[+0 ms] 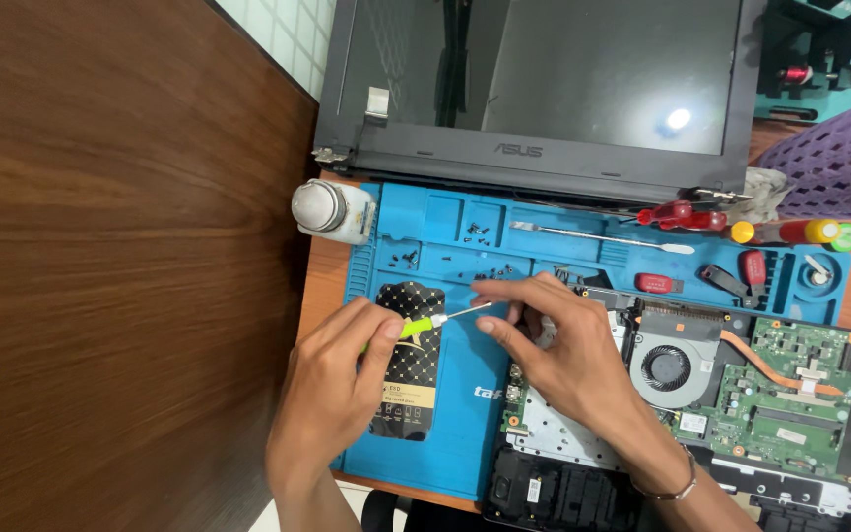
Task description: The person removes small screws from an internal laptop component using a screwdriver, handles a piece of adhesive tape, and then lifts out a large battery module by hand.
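From the head view we see our left hand, at lower centre-left, gripping a green-handled screwdriver over the blue work mat. Our right hand, at centre, pinches the screwdriver's tip with curled fingers, just left of the opened laptop base. Tiny screws lie on the mat above
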